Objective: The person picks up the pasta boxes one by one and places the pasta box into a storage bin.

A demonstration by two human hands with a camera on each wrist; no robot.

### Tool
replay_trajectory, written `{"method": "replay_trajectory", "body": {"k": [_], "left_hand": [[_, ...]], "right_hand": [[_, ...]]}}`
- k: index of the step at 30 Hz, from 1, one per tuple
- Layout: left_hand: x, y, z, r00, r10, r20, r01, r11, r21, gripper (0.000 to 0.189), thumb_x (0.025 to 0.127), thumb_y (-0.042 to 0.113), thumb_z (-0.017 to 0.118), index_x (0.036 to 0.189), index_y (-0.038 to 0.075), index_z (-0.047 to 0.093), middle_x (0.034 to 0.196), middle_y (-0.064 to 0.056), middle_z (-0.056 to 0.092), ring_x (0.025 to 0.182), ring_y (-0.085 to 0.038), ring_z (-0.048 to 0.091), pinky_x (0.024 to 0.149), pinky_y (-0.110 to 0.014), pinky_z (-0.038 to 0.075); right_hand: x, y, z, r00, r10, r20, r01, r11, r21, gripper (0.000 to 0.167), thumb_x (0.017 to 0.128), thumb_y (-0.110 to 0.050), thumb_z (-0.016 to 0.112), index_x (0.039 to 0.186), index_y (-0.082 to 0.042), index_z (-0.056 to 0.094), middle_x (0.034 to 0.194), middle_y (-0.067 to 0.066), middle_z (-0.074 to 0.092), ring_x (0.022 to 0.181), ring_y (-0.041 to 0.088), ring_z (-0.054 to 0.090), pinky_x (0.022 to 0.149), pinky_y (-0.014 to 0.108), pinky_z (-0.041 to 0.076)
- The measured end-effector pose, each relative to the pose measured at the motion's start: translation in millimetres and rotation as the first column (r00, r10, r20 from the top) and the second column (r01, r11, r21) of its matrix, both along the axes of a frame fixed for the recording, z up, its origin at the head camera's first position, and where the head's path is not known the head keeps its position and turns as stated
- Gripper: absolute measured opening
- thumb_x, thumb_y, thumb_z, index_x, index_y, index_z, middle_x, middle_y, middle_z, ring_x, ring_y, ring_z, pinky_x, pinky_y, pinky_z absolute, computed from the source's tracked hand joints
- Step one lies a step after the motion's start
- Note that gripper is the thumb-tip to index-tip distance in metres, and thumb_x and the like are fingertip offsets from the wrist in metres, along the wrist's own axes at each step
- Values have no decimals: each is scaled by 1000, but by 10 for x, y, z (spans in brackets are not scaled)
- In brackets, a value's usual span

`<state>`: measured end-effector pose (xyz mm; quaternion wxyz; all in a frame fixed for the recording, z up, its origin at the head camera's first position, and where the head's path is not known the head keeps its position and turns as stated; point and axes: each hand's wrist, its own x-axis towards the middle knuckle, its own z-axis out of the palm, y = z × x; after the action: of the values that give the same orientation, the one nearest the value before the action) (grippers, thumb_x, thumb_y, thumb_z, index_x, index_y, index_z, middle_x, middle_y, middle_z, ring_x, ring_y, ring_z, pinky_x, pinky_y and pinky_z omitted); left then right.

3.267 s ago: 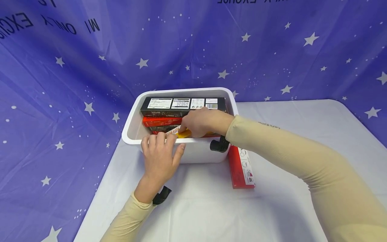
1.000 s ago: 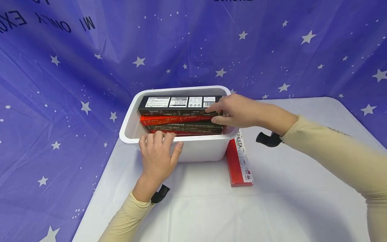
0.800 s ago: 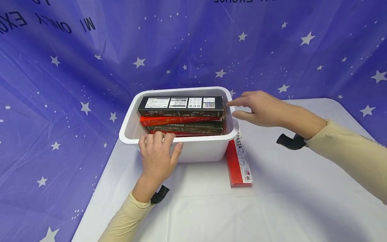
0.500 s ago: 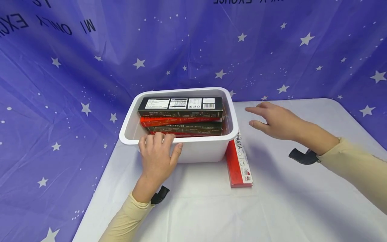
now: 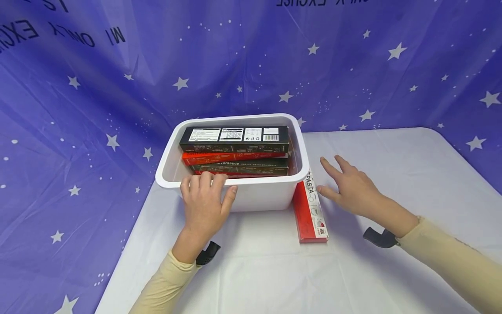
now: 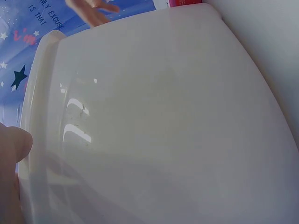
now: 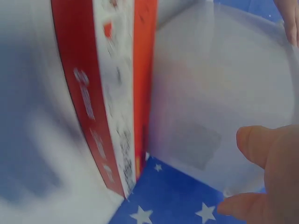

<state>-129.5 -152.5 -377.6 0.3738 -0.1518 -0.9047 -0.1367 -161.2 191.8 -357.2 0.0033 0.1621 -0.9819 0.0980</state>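
A white plastic bin [image 5: 266, 194] stands on the table in the head view. My left hand [image 5: 205, 207] grips its near rim, fingers hooked over the edge and thumb on the outer wall. Inside lie a black box [image 5: 235, 135] with white labels, a red box [image 5: 235, 157] marked "Tomato" and a dark box [image 5: 251, 165] below it. Beside the bin's right end a red and white pasta box [image 5: 307, 218] stands on its narrow side. Just right of it my right hand [image 5: 353, 187] hovers with fingers spread, holding nothing. The right wrist view shows the pasta box [image 7: 114, 93] up close.
A white cloth covers the table [image 5: 384, 261]. Behind and to the left hangs a purple-blue curtain [image 5: 235, 56] with white stars. Each wrist carries a black camera mount [image 5: 380, 237].
My right hand has left the bin, where a yellow item showed under it, swung right past the rim, then come down and nearer beside the pasta box. The left hand stays on the rim.
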Motion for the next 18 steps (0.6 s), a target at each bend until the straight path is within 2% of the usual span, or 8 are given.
{"method": "replay_trajectory", "body": {"k": [11,18], "left_hand": [[5,1,6,1000,0,4,0,1000,-6,32,95,39,59,102,8,64,90,-16,56,89,-39,50,95,-58,32],[11,6,11,1000,5,8,-5,1000,-4,32,95,39,60,102,8,64,90,-16,57,89,-39,50,96,-58,32]], "right_hand": [[211,-238,-518,999,-1,50,2,1000,-20,79,93,-54,63,155,-11,41,154,39,35,132,60,48,97,73,45],[332,-379,-773,998,0,67,3,999,-47,80,92,-59,62,155,-13,43,157,39,28,136,55,45,94,68,48]]}}
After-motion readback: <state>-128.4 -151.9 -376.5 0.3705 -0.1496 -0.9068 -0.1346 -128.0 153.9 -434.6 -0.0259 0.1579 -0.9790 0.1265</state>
